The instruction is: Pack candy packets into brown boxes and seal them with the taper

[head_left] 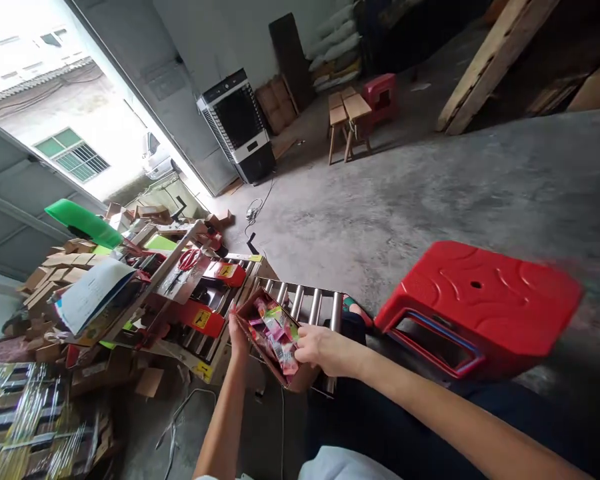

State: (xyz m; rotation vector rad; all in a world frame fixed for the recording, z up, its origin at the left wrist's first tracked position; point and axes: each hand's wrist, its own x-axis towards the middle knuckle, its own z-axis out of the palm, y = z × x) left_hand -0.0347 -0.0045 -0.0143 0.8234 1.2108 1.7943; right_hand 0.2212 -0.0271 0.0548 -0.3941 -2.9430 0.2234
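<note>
Both hands grip a small cardboard box (260, 313) of colourful packets at lower centre: left hand (239, 333) clasping its left side, right hand (323, 350) its near edge.

A small packing workshop or warehouse

A bare concrete floor (430, 193), a roller conveyor (305, 303) beside a red sealing machine (200, 317), heaps of flattened cardboard (55, 273), stacked sacks (337, 47), a large air cooler (237, 127) and an open loading door (70, 127) show it.

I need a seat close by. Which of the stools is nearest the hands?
The bright red plastic stool, just beyond the right hand; the wooden stools stand far across the concrete floor.
</note>
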